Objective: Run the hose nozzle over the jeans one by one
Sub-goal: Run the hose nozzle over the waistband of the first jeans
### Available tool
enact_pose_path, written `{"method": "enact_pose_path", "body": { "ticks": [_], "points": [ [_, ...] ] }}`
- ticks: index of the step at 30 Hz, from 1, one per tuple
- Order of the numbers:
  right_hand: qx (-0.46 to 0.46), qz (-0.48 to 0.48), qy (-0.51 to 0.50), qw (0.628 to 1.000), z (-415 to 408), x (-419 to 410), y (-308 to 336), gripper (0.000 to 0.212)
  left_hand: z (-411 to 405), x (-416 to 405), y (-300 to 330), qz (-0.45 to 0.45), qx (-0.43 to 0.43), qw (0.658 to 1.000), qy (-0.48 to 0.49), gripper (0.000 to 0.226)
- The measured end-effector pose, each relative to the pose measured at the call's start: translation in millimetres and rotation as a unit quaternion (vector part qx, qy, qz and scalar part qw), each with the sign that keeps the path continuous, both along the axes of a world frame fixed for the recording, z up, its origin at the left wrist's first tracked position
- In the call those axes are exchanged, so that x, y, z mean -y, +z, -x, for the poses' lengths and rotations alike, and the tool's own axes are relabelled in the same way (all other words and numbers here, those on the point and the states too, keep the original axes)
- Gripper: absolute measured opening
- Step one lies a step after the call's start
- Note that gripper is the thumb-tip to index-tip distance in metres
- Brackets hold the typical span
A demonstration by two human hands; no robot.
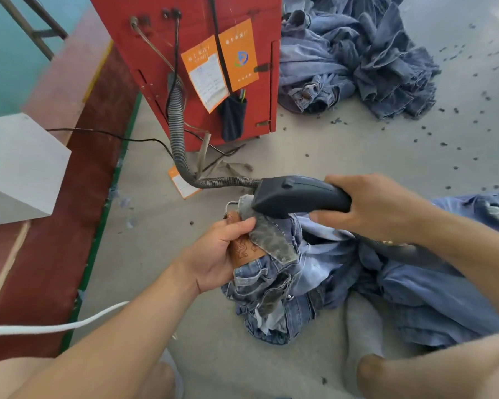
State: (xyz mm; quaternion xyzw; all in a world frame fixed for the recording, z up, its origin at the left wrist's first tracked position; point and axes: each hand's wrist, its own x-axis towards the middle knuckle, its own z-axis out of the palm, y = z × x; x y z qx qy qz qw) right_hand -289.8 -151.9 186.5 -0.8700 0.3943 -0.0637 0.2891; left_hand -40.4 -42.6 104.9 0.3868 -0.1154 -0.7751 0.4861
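Head view, lower edge of the frame: two bare forearms reach forward over bent knees, and a white cord [55, 326] crosses the lower left. At centre, the left hand [216, 254] curls its fingers and thumb round the waistband of a pair of jeans [274, 283], pinching it at the brown leather patch [244, 250], with the waistband folded over so its patterned lining shows. The rest of these jeans lies crumpled on the concrete floor [343, 151] toward the lower right, running into more denim at the right edge. Just above, the right hand [378, 208] wraps round the rear of the dark hose nozzle [297, 194], whose front end touches the lifted waistband. A ribbed grey hose [177, 122] runs left from the nozzle, then bends up to a red machine [202, 30] at upper centre, which carries orange labels [219, 64] and a dark pouch. Farther back, at upper right, sits a heap of jeans [355, 56], with dark scraps scattered over the floor nearby. A white block [15, 168] stands at the left edge.
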Motion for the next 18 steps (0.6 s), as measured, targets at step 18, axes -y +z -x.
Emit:
{"method": "enact_pose_path", "body": {
  "ticks": [18],
  "points": [
    [-0.134, 0.120, 0.142, 0.973, 33.1, 5.7, 25.4, 0.041, -18.5, 5.4, 5.6, 0.008, 0.074, 0.995, -0.061, 0.021]
  ]
}}
